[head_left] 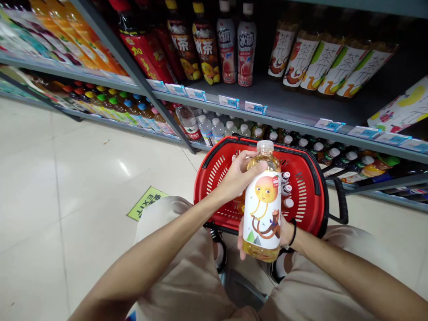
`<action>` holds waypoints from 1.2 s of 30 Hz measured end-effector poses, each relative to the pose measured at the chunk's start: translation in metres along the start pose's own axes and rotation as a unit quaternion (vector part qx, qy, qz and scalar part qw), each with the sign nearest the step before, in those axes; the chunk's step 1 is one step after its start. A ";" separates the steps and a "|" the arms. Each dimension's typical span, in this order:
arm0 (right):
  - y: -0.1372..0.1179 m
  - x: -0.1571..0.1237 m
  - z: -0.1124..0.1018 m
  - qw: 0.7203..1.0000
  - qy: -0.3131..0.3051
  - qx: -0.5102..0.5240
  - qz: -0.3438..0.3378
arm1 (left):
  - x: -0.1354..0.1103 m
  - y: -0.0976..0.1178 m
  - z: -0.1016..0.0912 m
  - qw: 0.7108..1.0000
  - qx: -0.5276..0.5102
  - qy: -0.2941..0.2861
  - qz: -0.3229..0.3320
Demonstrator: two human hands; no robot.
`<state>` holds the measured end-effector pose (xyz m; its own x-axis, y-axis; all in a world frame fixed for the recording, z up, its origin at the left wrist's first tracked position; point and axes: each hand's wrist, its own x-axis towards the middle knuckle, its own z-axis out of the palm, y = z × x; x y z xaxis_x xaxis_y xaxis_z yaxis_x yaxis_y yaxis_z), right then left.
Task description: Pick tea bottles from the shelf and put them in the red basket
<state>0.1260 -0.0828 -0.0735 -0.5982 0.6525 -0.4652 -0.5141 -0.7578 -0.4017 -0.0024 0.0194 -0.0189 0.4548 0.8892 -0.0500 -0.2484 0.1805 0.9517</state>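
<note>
A tea bottle (262, 209) with a white cap, pale amber drink and a white label showing a peach face and a monkey is held upright, tilted slightly, over the basket. My left hand (243, 171) grips its upper part, thumb across the shoulder. Lower down, my right hand (285, 229) wraps behind the bottle, with fingertips showing at its left side. Under both hands stands a red shopping basket (214, 178) with black trim. Inside it are several small bottles (286, 191) with pale caps, partly hidden by the tea bottle.
Shelves (214, 104) of drinks run across the front, with price tags along the edge. Similar tea bottles (329, 62) stand upper right, beside peach drink bottles (246, 49). Low shelves hold capped bottles (217, 129). A green exit sign (145, 203) marks the tiled floor at left.
</note>
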 end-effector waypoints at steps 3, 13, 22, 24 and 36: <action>-0.007 0.003 0.006 0.998 0.038 0.032 -0.037 | 0.005 0.000 -0.006 0.999 0.001 0.034 0.018; -0.022 0.011 0.006 0.977 0.169 0.050 -0.118 | 0.018 -0.007 -0.017 0.984 0.074 0.154 0.055; -0.011 0.003 -0.032 0.986 -0.163 0.023 0.006 | 0.010 -0.003 -0.015 0.986 0.117 0.073 0.088; -0.009 0.006 -0.037 0.978 -0.208 0.032 0.014 | 0.010 0.000 -0.015 0.988 0.114 0.059 0.087; -0.004 0.003 -0.028 0.931 -0.348 0.048 0.101 | 0.000 0.002 -0.007 0.994 -0.025 -0.078 -0.076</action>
<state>0.1432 -0.0775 -0.0952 -0.9249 0.3632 0.1128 -0.3803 -0.8834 -0.2737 -0.0089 0.0228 -0.0189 0.6158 0.7752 -0.1413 -0.2068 0.3320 0.9203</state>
